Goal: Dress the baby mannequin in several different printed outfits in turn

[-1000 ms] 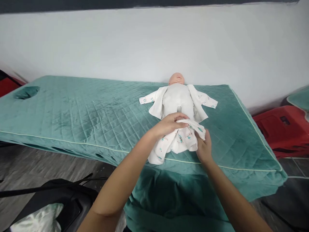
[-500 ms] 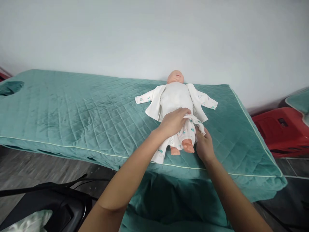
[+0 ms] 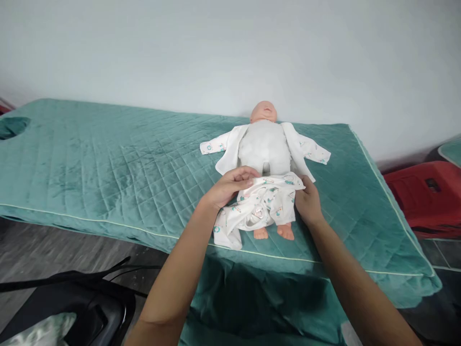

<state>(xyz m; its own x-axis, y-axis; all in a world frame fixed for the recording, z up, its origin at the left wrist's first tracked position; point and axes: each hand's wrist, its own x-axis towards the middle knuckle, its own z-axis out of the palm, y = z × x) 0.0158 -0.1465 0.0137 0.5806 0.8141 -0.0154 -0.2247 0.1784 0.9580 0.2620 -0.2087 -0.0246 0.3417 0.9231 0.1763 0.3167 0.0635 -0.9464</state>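
A baby doll lies on its back, head by the wall, its pale cloth torso bare between the spread sides of a white printed jacket. Printed baby trousers are bunched over its legs below the hips, with one loose leg of cloth out to the left. Two bare feet show beneath. My left hand pinches the waistband at its left end, thumb on top. At the other end my right hand is closed on the waistband corner; some of its fingers are hidden.
The doll rests on a long bed with a green quilted cover, against a pale wall. A red plastic stool stands at the right. A black chair-like object with a patterned cloth on it is at lower left.
My left hand has moved left and the waistband is now stretched between both hands. The trousers lie lower, showing the doll's hips and upper legs.
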